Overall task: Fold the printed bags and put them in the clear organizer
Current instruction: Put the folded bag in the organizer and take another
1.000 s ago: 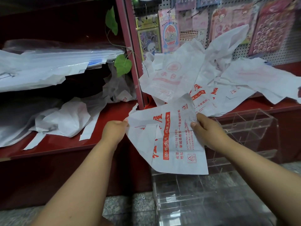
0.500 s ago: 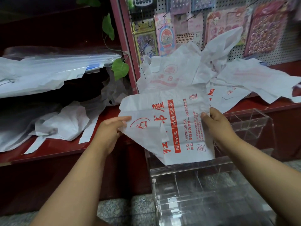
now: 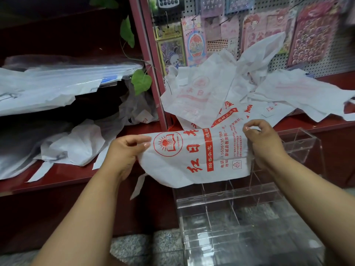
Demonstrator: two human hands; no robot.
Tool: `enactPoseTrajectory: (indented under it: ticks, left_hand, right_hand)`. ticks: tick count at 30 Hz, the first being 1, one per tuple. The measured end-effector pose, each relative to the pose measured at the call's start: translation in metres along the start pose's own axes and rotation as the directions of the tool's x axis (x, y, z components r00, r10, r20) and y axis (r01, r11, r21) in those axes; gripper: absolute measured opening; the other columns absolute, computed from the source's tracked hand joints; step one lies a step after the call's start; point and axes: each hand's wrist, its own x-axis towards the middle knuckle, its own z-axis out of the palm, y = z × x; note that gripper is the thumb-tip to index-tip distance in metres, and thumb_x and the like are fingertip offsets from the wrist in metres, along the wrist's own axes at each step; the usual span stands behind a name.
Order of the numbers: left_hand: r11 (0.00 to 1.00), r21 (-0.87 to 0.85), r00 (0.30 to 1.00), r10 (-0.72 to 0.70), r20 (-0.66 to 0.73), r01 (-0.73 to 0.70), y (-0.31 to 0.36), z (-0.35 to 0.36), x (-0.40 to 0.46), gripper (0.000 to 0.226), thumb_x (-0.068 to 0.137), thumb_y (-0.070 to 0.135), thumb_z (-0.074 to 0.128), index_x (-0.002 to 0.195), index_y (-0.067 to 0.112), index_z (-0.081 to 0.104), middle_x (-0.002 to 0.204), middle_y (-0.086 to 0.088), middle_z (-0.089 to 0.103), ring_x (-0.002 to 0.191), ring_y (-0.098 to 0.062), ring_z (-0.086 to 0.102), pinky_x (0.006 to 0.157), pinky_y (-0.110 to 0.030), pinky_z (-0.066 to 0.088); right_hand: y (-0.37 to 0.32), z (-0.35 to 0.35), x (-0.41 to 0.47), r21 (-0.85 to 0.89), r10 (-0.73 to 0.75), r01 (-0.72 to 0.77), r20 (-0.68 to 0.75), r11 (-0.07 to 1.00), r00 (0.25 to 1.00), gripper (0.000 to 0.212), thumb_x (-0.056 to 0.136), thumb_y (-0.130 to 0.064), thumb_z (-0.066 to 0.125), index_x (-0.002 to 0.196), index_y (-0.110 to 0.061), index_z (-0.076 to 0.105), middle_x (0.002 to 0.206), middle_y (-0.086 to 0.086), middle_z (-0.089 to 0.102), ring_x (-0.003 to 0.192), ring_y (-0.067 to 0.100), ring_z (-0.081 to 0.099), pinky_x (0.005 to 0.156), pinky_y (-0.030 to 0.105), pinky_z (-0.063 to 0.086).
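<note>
A: Container check?
B: Clear organizer (image 3: 249,212) stands on the stone floor (image 3: 134,246) against the red shelf (image 3: 63,175); compartments visible through its walls, no bags seen inside.

A: Task item, grips?
B: Printed bag (image 3: 196,156), white with red lettering, held in the air above the organizer. Left hand (image 3: 126,148) pinches its left edge; right hand (image 3: 263,141) pinches the upper right corner.

A: Surroundings?
B: Loose bag pile (image 3: 221,93) on the shelf behind. Pegboard (image 3: 317,68) carries sticker packs (image 3: 315,31). Green leaf (image 3: 141,81) by the post.
</note>
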Motion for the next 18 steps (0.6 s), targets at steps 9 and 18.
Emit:
enactPoseTrajectory:
  ticks: [9,18]
  left_hand:
    - [0.999,0.02,0.998,0.039,0.039,-0.04,0.013,-0.012,-0.005,0.039,0.073,-0.012,0.072,0.099,0.016,0.073,0.096,-0.001,0.076,0.092,-0.015,0.072,0.081,-0.024,0.057]
    - [0.863,0.431,0.96,0.277,0.033,-0.264,0.023,-0.012,-0.012,0.022,0.081,0.006,0.076,0.087,0.027,0.074,0.097,0.014,0.067,0.082,0.015,0.061,0.071,-0.001,0.043]
  right_hand:
    - [-0.013,-0.008,-0.002,-0.042,-0.113,0.128,0.257,0.991,0.96,0.03,0.08,0.002,0.07,0.1,-0.02,0.072,0.112,0.002,0.07,0.104,0.018,0.067,0.092,0.04,0.054]
    - [-0.016,-0.009,-0.003,-0.343,-0.373,0.413,0.179,0.844,0.91,0.025,0.081,-0.013,0.075,0.1,-0.027,0.07,0.099,-0.002,0.067,0.094,0.014,0.063,0.083,0.019,0.051]
